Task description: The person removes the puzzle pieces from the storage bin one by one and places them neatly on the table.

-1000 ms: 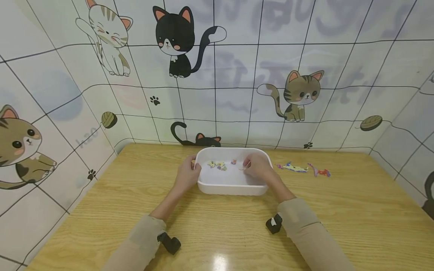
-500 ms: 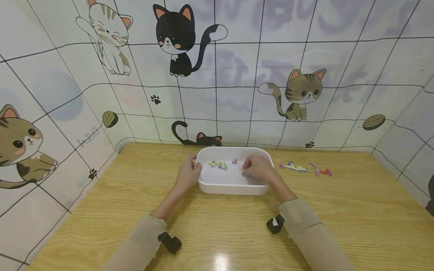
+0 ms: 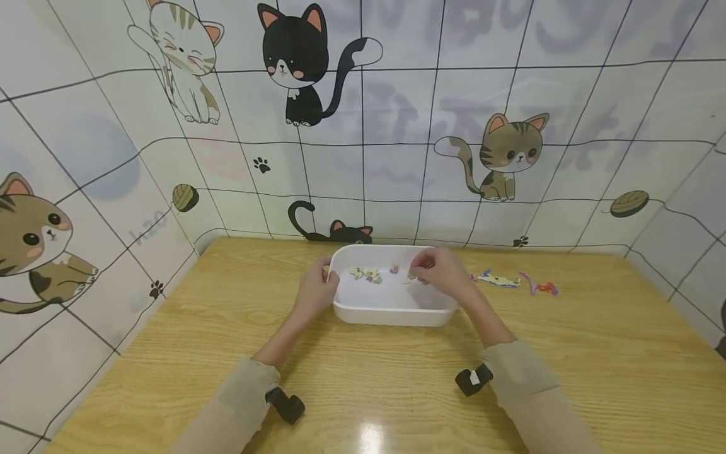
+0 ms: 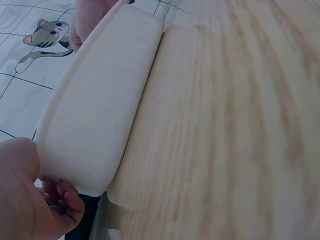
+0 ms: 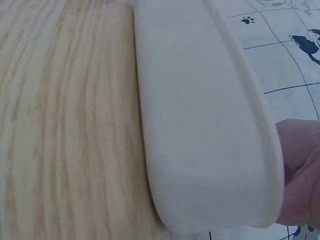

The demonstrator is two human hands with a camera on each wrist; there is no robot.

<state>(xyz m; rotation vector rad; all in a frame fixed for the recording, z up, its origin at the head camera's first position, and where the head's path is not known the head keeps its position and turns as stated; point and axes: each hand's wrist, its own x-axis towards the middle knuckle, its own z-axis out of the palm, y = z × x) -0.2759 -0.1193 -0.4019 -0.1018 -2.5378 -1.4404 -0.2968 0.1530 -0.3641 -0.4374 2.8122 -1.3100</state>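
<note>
A white rectangular plastic tub [image 3: 391,316] stands on the table in the head view. My left hand [image 3: 315,293] grips its left rim; in the left wrist view the fingers curl under the tub's end. Over the tub's right part, my right hand [image 3: 442,274] has thumb and fingers brought together at a small pale, thin piece [image 3: 408,281], too small to identify. Small yellow and multicoloured pieces [image 3: 371,276] lie on the tub floor, with a reddish-purple bit [image 3: 394,268] right of them. The tub wall hides the right fingertips in the right wrist view.
Right of the tub, a flat yellow-and-blue strip [image 3: 499,280] and a purple-and-red piece [image 3: 541,287] lie on the wooden table [image 3: 351,378]. A cat-patterned wall covering [image 3: 397,176] rises behind the table and along its sides.
My right hand has first dipped slightly, then risen and shifted right over the tub. My left hand keeps its grip on the rim. The whole head view has shifted slightly.
</note>
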